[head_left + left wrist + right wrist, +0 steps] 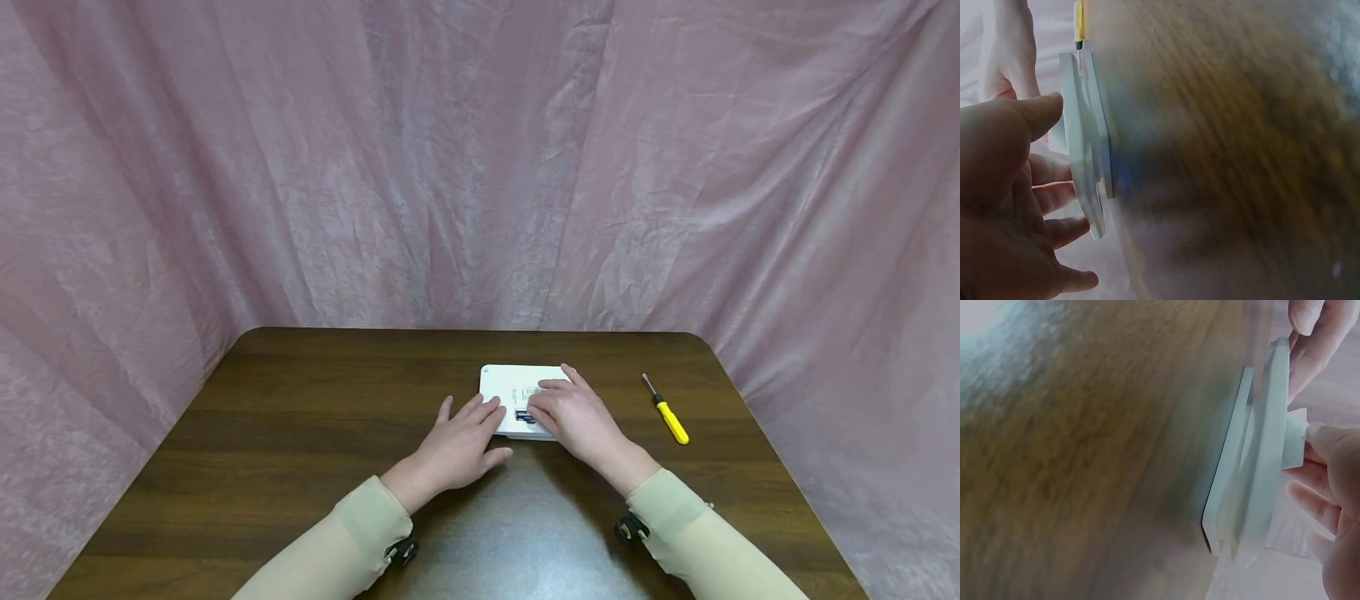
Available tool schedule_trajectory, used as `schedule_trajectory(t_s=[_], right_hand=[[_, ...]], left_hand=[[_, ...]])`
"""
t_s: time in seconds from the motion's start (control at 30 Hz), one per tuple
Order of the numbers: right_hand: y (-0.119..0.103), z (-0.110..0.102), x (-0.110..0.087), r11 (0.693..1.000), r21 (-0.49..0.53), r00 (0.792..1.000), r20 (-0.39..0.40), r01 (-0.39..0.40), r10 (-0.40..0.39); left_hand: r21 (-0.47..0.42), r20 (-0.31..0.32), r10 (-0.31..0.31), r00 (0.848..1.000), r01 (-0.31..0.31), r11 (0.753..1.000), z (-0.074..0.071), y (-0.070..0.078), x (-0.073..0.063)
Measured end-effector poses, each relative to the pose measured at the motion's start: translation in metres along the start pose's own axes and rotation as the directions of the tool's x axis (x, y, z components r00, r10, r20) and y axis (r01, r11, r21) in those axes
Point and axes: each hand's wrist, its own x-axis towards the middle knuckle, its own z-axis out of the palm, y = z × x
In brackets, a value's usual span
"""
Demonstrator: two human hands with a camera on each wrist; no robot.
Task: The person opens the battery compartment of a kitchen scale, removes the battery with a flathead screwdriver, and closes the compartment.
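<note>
Pale sleeves reach in over the near edge of the brown wooden table, each with a small black device at its cuff. Beyond them, right of the middle and toward the far side, a flat white case lies on the tabletop; the wrist views show a thinner slab beneath its main body. Some printing and a dark slot show on its upper face. To the right, apart from the case, lies a screwdriver with a yellow handle, its tip pointing to the far left and its handle toward the near right. Pink curtains hang behind the table and along both sides. The right hand covers the case's right part and some of the slot from the head view.

The left hand comes in from the near left, palm down, its fingers spread and extended, fingertips resting on the case's left part, thumb held apart at the near side. The right hand bends over the case from the near right, pinching a thin white panel that stands up from the upper face.
</note>
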Motion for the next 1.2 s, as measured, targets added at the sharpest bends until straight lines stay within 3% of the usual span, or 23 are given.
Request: schedule_trajectory(t_s=[0.3,1.2], right_hand=[[0.0004,-0.0008,0.0023,1.0,0.009,0.999,-0.042,-0.018,0.018],[0.0019,-0.0076,-0.0018,0.991,0.022,0.99,-0.046,-0.132,0.132]], left_hand=[[0.003,-0.004,0.001,1.0,-0.001,1.0,0.0006,0.0004,-0.0001],[0.0,-0.004,-0.001,1.0,0.001,1.0,-0.0006,0.0004,-0.0022]])
